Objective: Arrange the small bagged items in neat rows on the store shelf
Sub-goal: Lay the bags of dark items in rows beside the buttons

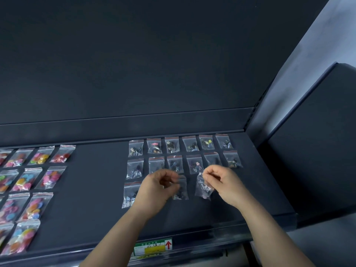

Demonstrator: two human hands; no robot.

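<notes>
Bagged items (185, 151) fill two back rows on the dark shelf (96, 189). Each hand pinches one for the third row: left hand (159, 186) a dark bag (182, 189), right hand (221, 182) a clear bag (203, 186). Slippery plastic could skid crooked on release or nudge the neighbours above.

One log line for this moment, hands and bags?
left hand: pinching bag | right hand: pinching bag | third row on shelf: unfinished

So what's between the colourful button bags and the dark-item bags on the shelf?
Head view: nothing, only bare dark shelf separates the colourful button bags from the dark-item bags.
</notes>
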